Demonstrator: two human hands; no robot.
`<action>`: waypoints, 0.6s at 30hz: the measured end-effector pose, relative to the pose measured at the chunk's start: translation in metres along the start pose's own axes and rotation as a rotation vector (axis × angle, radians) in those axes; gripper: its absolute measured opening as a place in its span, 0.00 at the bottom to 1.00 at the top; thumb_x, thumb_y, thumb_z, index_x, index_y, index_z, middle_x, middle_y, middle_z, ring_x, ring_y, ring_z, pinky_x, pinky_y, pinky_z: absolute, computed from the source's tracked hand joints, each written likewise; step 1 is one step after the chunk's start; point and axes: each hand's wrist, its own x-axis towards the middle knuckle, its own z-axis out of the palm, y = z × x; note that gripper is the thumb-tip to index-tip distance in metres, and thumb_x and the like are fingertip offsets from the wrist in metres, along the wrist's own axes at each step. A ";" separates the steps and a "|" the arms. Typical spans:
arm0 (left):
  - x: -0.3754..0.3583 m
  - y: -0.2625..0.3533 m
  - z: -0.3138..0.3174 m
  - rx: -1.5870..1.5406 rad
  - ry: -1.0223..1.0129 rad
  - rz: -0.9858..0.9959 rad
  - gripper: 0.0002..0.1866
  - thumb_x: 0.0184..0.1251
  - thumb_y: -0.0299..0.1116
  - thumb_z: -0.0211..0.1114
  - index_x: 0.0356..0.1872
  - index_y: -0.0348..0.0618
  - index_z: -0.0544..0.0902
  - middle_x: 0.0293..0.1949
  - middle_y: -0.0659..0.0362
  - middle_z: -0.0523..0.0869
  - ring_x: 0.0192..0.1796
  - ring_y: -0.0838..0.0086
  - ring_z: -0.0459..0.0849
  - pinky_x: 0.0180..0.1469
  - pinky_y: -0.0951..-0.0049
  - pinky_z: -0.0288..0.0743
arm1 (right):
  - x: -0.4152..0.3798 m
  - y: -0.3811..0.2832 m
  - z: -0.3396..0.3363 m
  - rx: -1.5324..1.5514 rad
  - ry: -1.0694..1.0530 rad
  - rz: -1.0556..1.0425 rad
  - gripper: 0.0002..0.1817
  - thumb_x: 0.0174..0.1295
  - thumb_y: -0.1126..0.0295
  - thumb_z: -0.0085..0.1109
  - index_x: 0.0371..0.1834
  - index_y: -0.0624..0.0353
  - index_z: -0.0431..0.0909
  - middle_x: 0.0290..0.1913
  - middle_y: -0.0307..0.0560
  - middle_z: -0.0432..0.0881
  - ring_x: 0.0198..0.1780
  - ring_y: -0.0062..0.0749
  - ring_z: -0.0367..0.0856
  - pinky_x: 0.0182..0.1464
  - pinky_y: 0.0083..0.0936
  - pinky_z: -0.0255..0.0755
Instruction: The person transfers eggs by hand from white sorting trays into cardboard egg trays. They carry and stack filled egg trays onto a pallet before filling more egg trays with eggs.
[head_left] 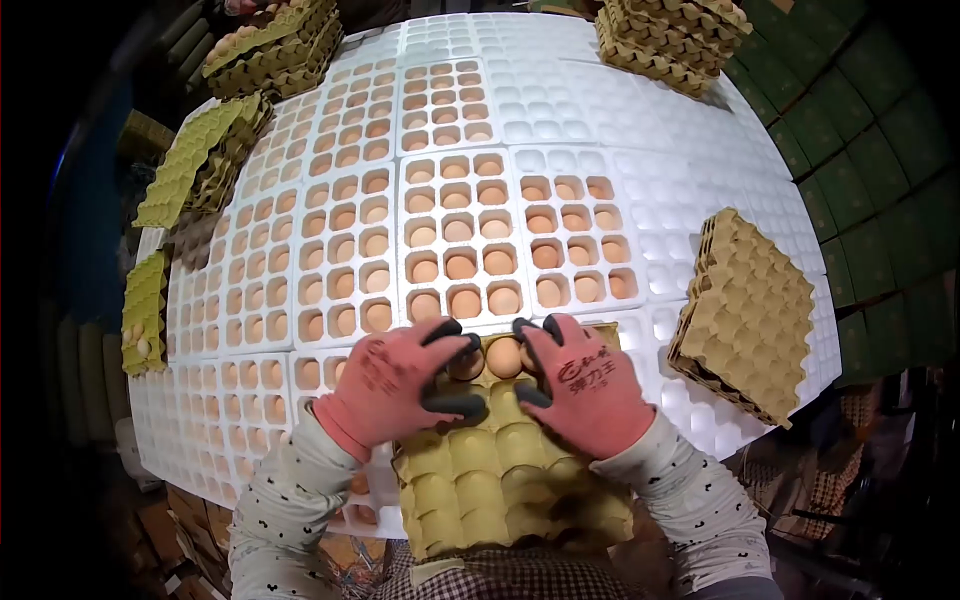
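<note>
A yellowish pulp egg tray [480, 470] lies close in front of my body, most of its visible cups bare. Along its far edge sits a row of brown eggs, with one egg [504, 357] showing whole in the middle. My left hand [400, 380], in a pink glove with dark fingertips, curls its fingers and thumb around the egg [466, 366] on the left. In a matching glove, my right hand [580, 380] closes around the row's right end, where an egg is mostly covered by the fingers.
White foam egg boxes [510, 240] cover the table, many holding brown eggs and those at right without eggs. Stacked pulp trays stand at right [750, 310], far right [670, 40], far left [275, 55] and left [200, 155]. Green cartons [860, 190] line the right side.
</note>
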 end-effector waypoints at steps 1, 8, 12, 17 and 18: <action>-0.001 0.003 0.013 0.141 -0.037 0.013 0.23 0.50 0.37 0.71 0.49 0.46 0.78 0.45 0.56 0.81 0.43 0.63 0.83 0.41 0.66 0.77 | 0.001 -0.008 0.007 -0.087 -0.011 0.019 0.29 0.55 0.58 0.67 0.60 0.53 0.73 0.50 0.51 0.74 0.48 0.46 0.79 0.42 0.37 0.78; 0.065 -0.048 -0.011 -0.649 -0.015 -0.165 0.26 0.48 0.31 0.79 0.50 0.38 0.80 0.43 0.60 0.84 0.46 0.79 0.80 0.49 0.75 0.77 | 0.026 0.053 -0.023 0.521 -0.078 0.128 0.29 0.54 0.58 0.70 0.59 0.54 0.77 0.54 0.51 0.78 0.52 0.45 0.80 0.55 0.35 0.74; 0.187 -0.101 0.037 -0.606 0.296 -0.201 0.26 0.53 0.37 0.75 0.53 0.43 0.78 0.46 0.55 0.84 0.45 0.69 0.83 0.49 0.69 0.77 | 0.120 0.136 -0.023 0.273 0.298 0.141 0.23 0.59 0.55 0.63 0.55 0.54 0.81 0.49 0.52 0.82 0.52 0.46 0.80 0.56 0.36 0.73; 0.308 -0.152 0.096 0.247 0.192 -0.361 0.28 0.59 0.59 0.65 0.54 0.53 0.78 0.53 0.57 0.84 0.57 0.62 0.82 0.57 0.63 0.75 | 0.234 0.205 0.010 -0.372 0.095 0.372 0.25 0.64 0.45 0.57 0.59 0.44 0.76 0.55 0.47 0.78 0.56 0.43 0.80 0.55 0.35 0.75; 0.323 -0.163 0.096 0.172 0.282 -0.393 0.28 0.60 0.59 0.63 0.55 0.53 0.79 0.56 0.56 0.83 0.59 0.61 0.81 0.58 0.63 0.74 | 0.244 0.216 0.014 -0.506 -0.001 0.333 0.25 0.64 0.44 0.57 0.58 0.47 0.77 0.56 0.46 0.79 0.57 0.43 0.79 0.56 0.35 0.75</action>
